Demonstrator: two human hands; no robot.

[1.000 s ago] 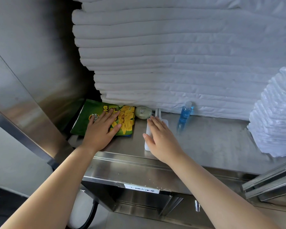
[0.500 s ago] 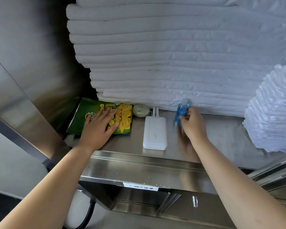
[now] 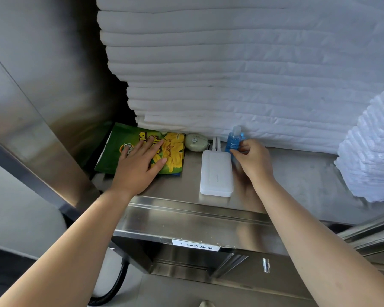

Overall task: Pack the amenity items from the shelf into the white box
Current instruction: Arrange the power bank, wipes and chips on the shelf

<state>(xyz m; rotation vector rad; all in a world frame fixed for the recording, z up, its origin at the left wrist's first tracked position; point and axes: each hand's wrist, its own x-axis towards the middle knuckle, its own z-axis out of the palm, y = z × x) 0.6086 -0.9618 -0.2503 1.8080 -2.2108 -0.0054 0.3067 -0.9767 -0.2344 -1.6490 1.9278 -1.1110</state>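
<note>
On the steel shelf lie a green and yellow snack bag, a pale green oval soap and a flat white box with its lid shut. A small blue bottle with a clear cap stands upright behind the box, against the linen. My left hand rests flat on the snack bag with fingers spread. My right hand pinches the blue bottle between thumb and fingers. Two thin white sticks poke out behind the box.
A tall stack of folded white linen fills the back of the shelf. A pile of white plastic-wrapped items sits at the right. A steel wall bounds the left. A labelled shelf edge runs below.
My right hand left the white box, moved right and back, and took hold of the blue bottle. The left hand stayed flat on the snack bag.
</note>
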